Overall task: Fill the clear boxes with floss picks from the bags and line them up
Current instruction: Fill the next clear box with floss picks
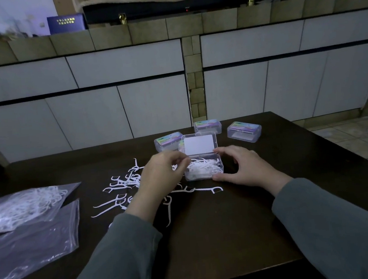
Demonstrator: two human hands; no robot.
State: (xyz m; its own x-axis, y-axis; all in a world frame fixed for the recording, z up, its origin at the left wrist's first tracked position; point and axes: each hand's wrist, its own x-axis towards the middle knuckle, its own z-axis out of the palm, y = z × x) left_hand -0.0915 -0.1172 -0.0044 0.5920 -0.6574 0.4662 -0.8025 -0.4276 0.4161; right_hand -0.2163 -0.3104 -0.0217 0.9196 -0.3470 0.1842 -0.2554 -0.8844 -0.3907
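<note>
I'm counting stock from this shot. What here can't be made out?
- Head view: the count in the open box; the picks are tangled.
- Picks under the left hand and sleeve.
- Closed boxes' labels: too small, dim.
- Bags: cut off by the left edge.

Four clear boxes sit on the tabletop (230,224): one open box (203,171) holding a heap of floss picks, and three closed boxes beyond it, at (167,142), (207,127) and (244,131). Two plastic bags lie left of the open box, at (22,209) and (32,246). Loose floss picks (124,184) left of the open box are too tangled to count.
</note>
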